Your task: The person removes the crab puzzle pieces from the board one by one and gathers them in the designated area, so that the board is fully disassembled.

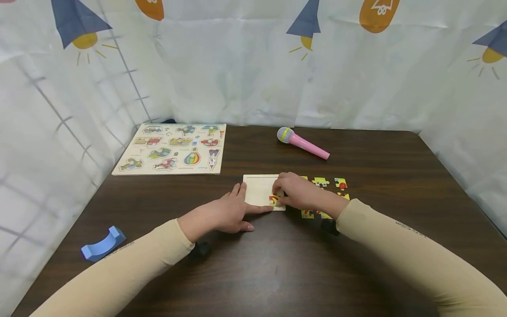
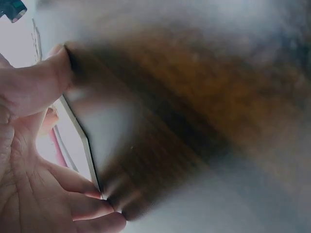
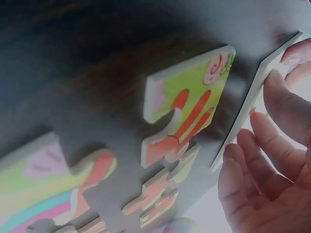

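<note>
A pale wooden puzzle tray (image 1: 257, 187) lies flat on the table. My left hand (image 1: 228, 211) is spread at its left side, fingertips on the left edge and index finger along the front rim. In the left wrist view the fingers of that left hand (image 2: 34, 179) reach along the tray's edge. My right hand (image 1: 299, 192) is over the tray's right side. Between its thumb and index finger it pinches a yellow and red jigsaw piece (image 1: 273, 200) at the front right corner. The right wrist view has the right hand (image 3: 272, 174) bent over the tray edge (image 3: 243, 116), the pinched piece hidden.
Several loose jigsaw pieces (image 1: 341, 183) lie right of the tray, partly under the right forearm. A pink toy microphone (image 1: 309, 146) lies behind. At the back left is a picture board (image 1: 170, 149) of vehicles, and at the left a blue arched block (image 1: 104, 245).
</note>
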